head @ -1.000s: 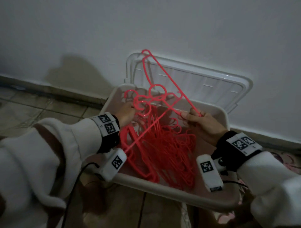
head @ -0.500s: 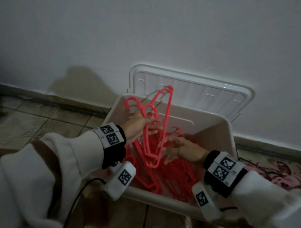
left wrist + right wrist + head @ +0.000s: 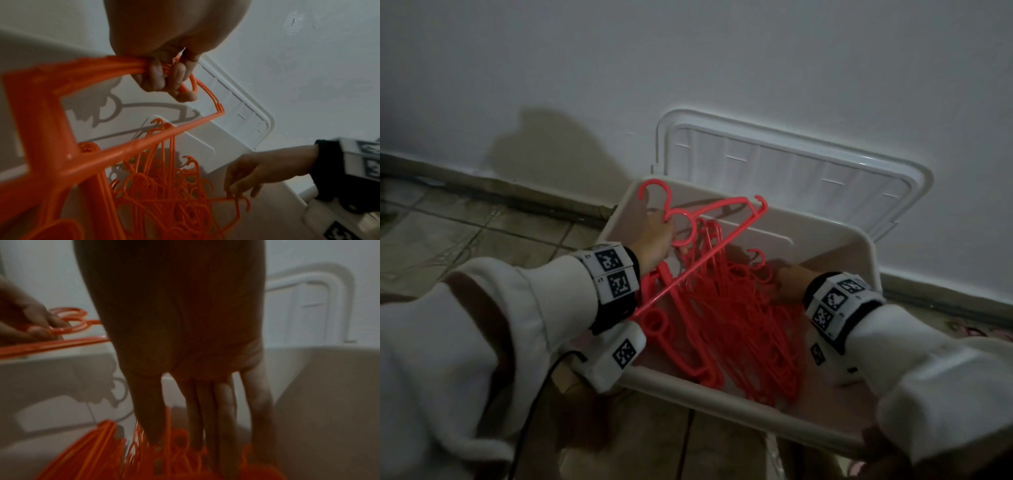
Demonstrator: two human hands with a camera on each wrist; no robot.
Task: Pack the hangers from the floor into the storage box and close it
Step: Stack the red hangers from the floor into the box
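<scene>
- A dim tiled floor [image 3: 482, 236] meets a white wall; the storage box [image 3: 722, 404] sits there, its lid [image 3: 791, 161] leaning open against the wall.
- The left hand [image 3: 654, 240] grips a few red hangers [image 3: 709, 253] above the box.
- The right hand [image 3: 787, 284], fingers straight, presses the hanger pile [image 3: 739, 325] inside.

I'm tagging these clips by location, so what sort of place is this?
Probably a room in a home, at floor level: a tiled floor meets a plain white wall, and a plastic storage box of hangers sits against it.

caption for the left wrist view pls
Left hand grips red hangers over the storage box; right hand touches the pile.
</scene>
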